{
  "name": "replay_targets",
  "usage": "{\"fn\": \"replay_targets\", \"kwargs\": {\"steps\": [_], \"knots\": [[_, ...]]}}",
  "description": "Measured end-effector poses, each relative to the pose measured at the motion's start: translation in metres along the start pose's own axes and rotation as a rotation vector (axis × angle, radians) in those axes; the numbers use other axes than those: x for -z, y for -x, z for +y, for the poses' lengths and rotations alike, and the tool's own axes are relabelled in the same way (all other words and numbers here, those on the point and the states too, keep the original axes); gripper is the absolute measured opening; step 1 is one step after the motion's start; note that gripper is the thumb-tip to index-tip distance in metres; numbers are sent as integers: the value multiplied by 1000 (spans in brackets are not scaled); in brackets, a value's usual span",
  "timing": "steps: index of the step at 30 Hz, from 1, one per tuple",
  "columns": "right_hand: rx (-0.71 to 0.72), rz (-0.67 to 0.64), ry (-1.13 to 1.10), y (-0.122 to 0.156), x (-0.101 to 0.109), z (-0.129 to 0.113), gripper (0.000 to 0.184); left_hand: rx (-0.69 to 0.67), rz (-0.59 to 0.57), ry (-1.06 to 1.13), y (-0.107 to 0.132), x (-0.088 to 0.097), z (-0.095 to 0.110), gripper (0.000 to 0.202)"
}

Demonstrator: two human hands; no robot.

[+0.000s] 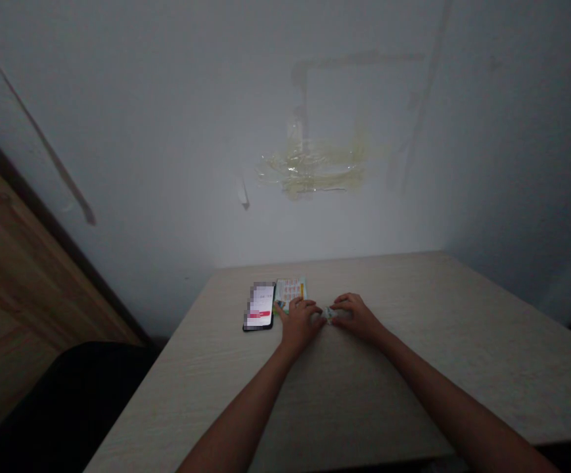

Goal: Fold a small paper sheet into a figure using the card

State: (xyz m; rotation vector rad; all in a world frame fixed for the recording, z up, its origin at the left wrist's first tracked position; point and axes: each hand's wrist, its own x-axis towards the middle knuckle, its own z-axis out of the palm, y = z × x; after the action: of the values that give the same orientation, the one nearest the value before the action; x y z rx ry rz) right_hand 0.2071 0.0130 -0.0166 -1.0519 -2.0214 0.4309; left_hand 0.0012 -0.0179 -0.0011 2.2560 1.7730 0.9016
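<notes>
Both my hands rest on a pale wooden table (pixel 413 355), close together near its far middle. My left hand (pixel 299 323) and my right hand (pixel 355 316) each pinch a small whitish crumpled piece (pixel 328 314) that lies between them; it is too small to name for sure. A thin green printed packet (pixel 290 291) lies just beyond my left hand, partly under its fingers. Left of that packet lies a phone (pixel 260 306) with its screen lit.
A white wall with old tape residue (pixel 309 169) stands right behind the table. A dark chair or seat (pixel 68 401) is at the lower left, beside a wooden panel (pixel 4 276). The room is dim.
</notes>
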Motion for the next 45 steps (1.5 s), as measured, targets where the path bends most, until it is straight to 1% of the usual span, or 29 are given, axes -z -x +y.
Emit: {"fn": "replay_targets", "kwargs": {"steps": [4,7,10,16,20,24,29,35,40,45], "knots": [[-4,1,-35,-2,3,-3,24,10,-3,52,0,3,3,12],[-34,-31,-78,-3,5,-6,16,-5,-2,82,1,6,8,12],[-66,-22,-113,-4,7,-9,13,2,13,101,2,7,12,9],[-79,-7,-113,-3,7,-12,13,15,56,158,3,6,15,13],[-61,-5,-111,-4,6,-11,14,36,48,141,2,6,15,14],[-23,-6,-113,-4,6,-11,15,25,56,167,1,5,15,12],[1,-7,-113,-5,8,-14,17,11,33,173,1,6,15,11],[-20,-15,-114,-5,8,-18,16,12,28,123,1,6,16,9],[-43,2,-103,-6,4,-13,15,36,25,93,-1,3,15,11],[-88,25,-115,-6,4,-11,15,62,35,122,-2,2,14,11]]}}
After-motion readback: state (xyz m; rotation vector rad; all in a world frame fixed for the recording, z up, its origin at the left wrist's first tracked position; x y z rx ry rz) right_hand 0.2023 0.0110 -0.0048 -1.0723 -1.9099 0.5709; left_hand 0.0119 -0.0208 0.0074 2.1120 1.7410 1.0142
